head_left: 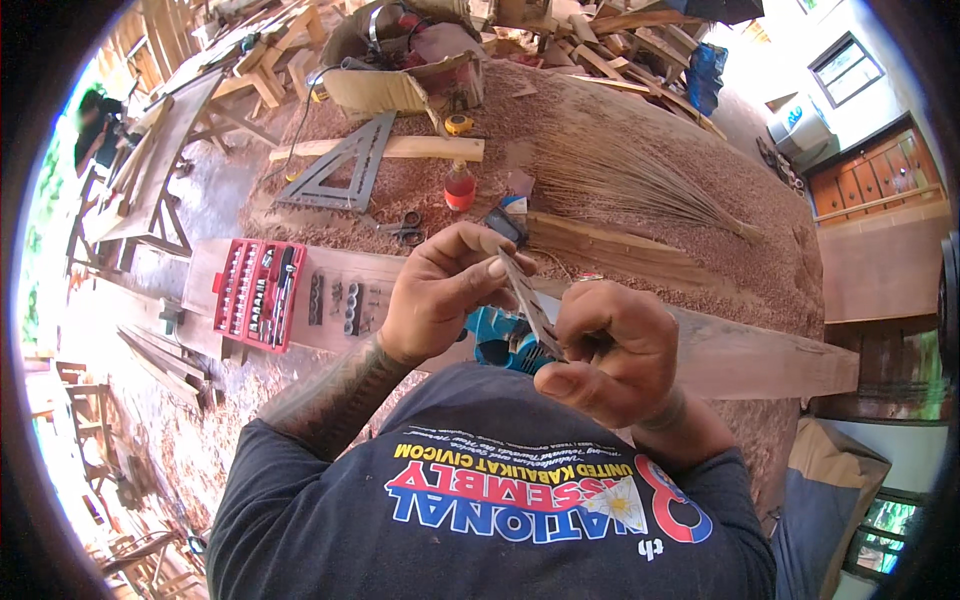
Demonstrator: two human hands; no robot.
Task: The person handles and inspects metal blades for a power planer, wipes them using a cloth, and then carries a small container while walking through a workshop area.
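Pinched between both hands is a thin, flat, slotted plate (528, 303), brownish-grey and tilted; its exact kind is unclear. My left hand (440, 288) grips its upper end between thumb and fingers. At the lower end, my right hand (622, 352) closes on it with thumb and bent fingers. Just behind and below the plate is a teal power tool (503, 345), partly hidden by my hands and shirt. Left of my left hand, dark metal parts (353, 308) and small screws lie on the wooden plank (393, 268).
An open red socket set (262, 295) rests at the left. Beyond the plank are black scissors (410, 228), a metal triangle square (345, 170), a bottle of red liquid (459, 187), a yellow tape measure (458, 124) and a stick broom (640, 170). Wood shavings cover the surface around them.
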